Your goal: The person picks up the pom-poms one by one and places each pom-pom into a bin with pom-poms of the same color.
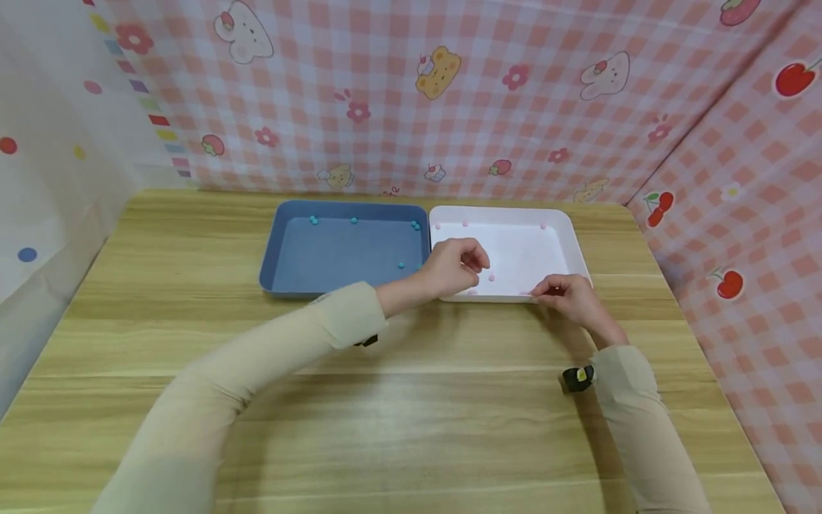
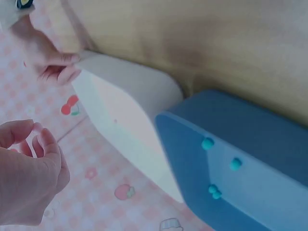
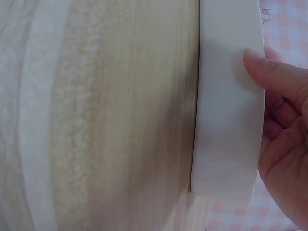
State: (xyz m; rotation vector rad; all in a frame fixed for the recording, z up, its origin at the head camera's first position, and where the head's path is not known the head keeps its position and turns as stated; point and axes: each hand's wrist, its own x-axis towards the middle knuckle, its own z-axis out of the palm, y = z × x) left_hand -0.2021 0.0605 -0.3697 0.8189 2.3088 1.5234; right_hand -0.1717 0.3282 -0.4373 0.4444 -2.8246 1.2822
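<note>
My left hand (image 1: 453, 268) hovers over the left part of the white tray (image 1: 574, 246), thumb and fingertips brought together. In the left wrist view, a small pink bead (image 2: 37, 127) appears between those fingertips. My right hand (image 1: 570, 298) grips the tray's near rim toward its right end. The right wrist view shows the thumb (image 3: 262, 67) on the outer wall and the other fingers behind the rim. Several pink beads lie in the white tray, one pink bead (image 1: 491, 278) just right of my left hand.
A blue tray (image 1: 340, 250) adjoins the white one on the left. Several teal beads lie in it, including a teal bead (image 1: 354, 220) by the far wall. Both trays sit toward the back of the wooden table (image 1: 398, 421). A checked cloth (image 1: 385, 86) hangs behind.
</note>
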